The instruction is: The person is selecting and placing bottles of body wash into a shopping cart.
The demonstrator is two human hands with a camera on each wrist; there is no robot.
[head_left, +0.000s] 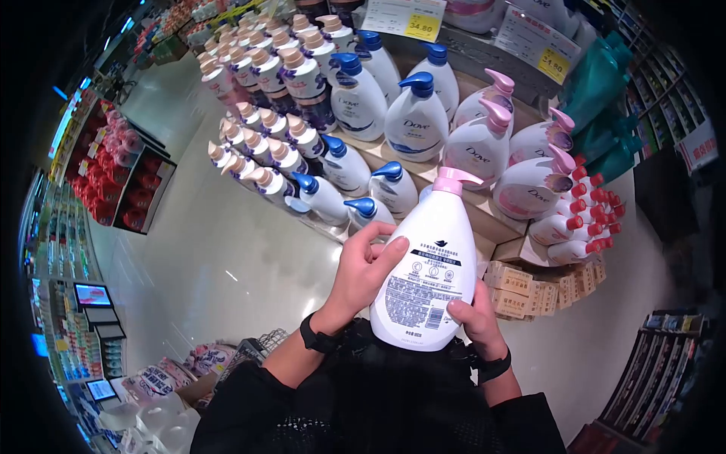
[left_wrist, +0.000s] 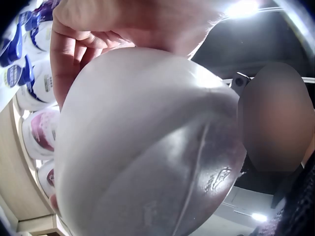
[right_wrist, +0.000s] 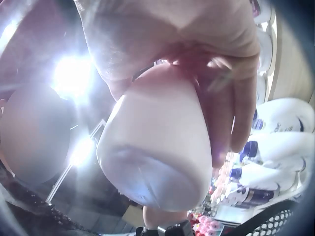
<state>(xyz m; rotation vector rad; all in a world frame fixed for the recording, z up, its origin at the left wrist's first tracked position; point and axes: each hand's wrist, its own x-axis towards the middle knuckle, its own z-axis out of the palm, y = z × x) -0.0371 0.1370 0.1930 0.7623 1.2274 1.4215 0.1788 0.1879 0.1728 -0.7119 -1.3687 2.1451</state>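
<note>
A white pump bottle (head_left: pixel 442 227) with a pink pump head (head_left: pixel 454 180) is held in front of the body, its back label with small print and a barcode (head_left: pixel 435 317) facing up. My left hand (head_left: pixel 361 271) grips its left side, thumb over the front and fingers behind. On the lower right side my right hand (head_left: pixel 476 321) holds it, thumb beside the barcode. The left wrist view has the smooth base of the bottle (left_wrist: pixel 123 132) large below the left hand (left_wrist: pixel 128 22). Fingers of the right hand (right_wrist: pixel 182 29) wrap the bottle (right_wrist: pixel 157 113) in the right wrist view.
Beyond the bottle stands a tiered display of blue-pump bottles (head_left: pixel 417 121), pink-pump bottles (head_left: pixel 478 147) and several purple-and-white bottles (head_left: pixel 306 76). Red-capped bottles (head_left: pixel 560 227) and small boxes (head_left: pixel 510 287) sit at its right. A wire cart (head_left: pixel 261 348) is at lower left.
</note>
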